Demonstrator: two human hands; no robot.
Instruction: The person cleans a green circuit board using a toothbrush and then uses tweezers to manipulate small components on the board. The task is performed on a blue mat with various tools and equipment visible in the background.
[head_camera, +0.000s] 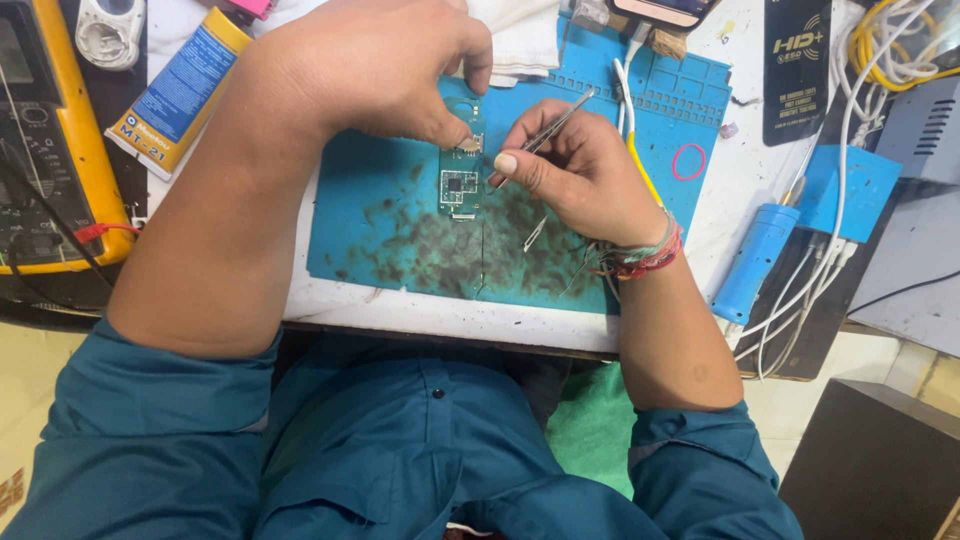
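A small green circuit board (459, 182) lies on a stained blue work mat (380, 225). My left hand (375, 65) presses down on the board's top end with thumb and fingers. Just right of the board, my right hand (580, 170) grips metal tweezers (556, 122), whose tips point down toward the board's upper right edge. Coloured bracelets (645, 255) circle my right wrist.
A yellow multimeter (50, 150) with leads sits at the far left, and a blue and yellow tube (180, 90) lies beside it. A blue soldering handle (752, 262) and white cables (800, 290) lie to the right. A pink ring (688, 161) rests on the mat.
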